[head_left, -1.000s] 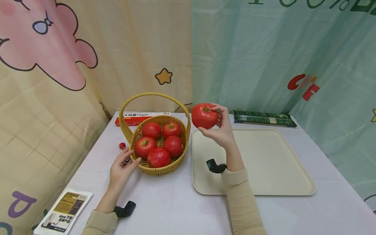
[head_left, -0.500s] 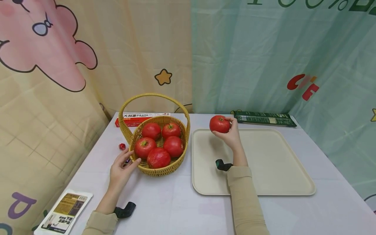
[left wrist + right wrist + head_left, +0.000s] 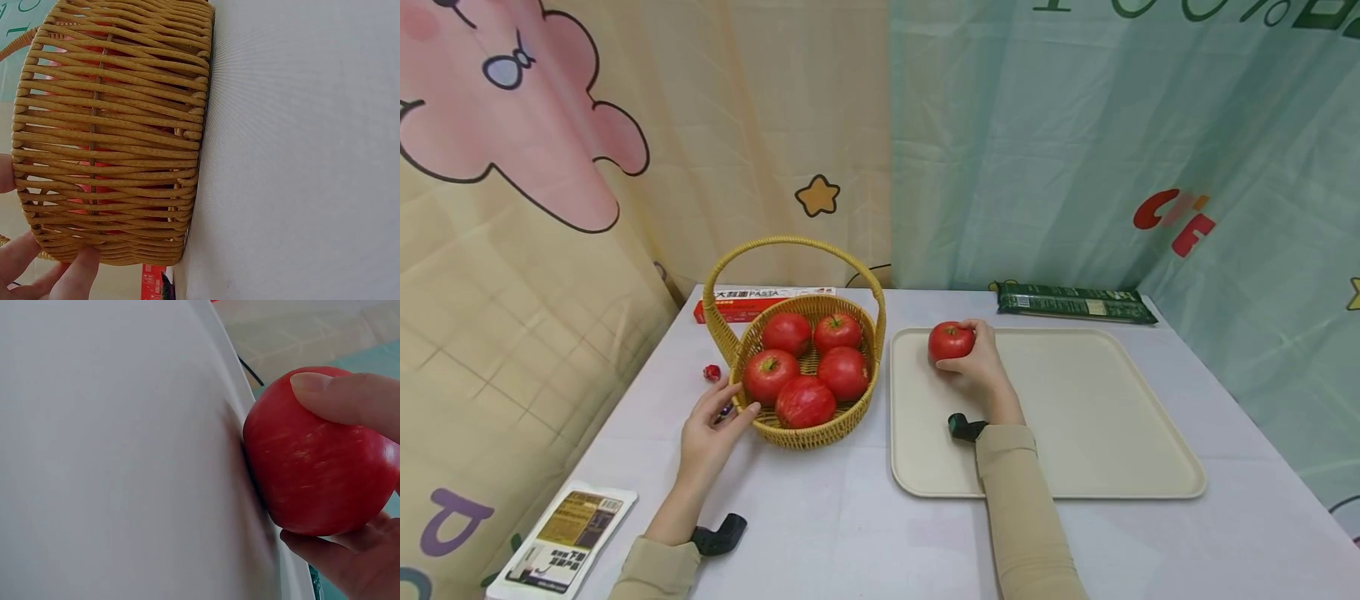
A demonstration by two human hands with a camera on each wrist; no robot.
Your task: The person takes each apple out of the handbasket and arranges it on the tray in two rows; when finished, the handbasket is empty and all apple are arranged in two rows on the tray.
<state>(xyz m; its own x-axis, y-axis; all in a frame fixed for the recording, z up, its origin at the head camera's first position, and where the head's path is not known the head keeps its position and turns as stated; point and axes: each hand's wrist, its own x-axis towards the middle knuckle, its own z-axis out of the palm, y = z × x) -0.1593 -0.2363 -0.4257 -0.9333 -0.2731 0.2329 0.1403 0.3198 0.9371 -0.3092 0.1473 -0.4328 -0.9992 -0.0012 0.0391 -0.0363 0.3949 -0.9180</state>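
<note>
In the head view, my right hand (image 3: 983, 363) holds a red apple (image 3: 947, 341) low at the tray's far left corner. Thumb and fingers grip the apple's sides in the right wrist view, and its underside (image 3: 265, 506) is right at the pale tray (image 3: 144, 450). To the left, a yellow wicker basket (image 3: 808, 437) with a tall arched handle bears several red apples (image 3: 805, 402). My left hand (image 3: 709, 429) grips this basket at its near left rim. In the left wrist view, fingertips (image 3: 78, 275) lie against the woven wall (image 3: 112, 137).
A red and white pasta box (image 3: 737, 310) lies behind the basket. At the back right is a dark green packet (image 3: 1075, 303) beyond the tray (image 3: 1097, 417). A small red item (image 3: 712, 372) lies left of the basket. A white packet (image 3: 565, 537) lies front left.
My right hand has carried the apple right and down from beside the basket handle to the tray's far left part. My left hand and the basket have stayed in place.
</note>
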